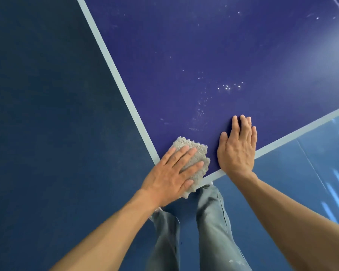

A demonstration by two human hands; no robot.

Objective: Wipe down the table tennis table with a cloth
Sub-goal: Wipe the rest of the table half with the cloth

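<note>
The cloth (199, 151), a grey, nubbly rag folded into a small pad, lies at the near corner of the deep blue tabletop (223, 45), covering the spot where the two white border lines (114, 69) meet and hanging a little over the edge. The left hand (170, 173) lies flat on top of it, fingers straight and slightly spread, pressing down without curling round the cloth. Just beside it, not touching the cloth, the right hand (237, 147) rests palm down on the bare surface, fingers straight and close together, holding nothing; its wrist crosses the border line at the near edge. Beyond the hands the tabletop carries scattered pale specks and faint smears (229, 87), which may be dust or droplets; the view is too soft to say. Below the corner are the person's legs in grey trousers (213, 222), standing on a dark blue floor (47, 114).
</note>
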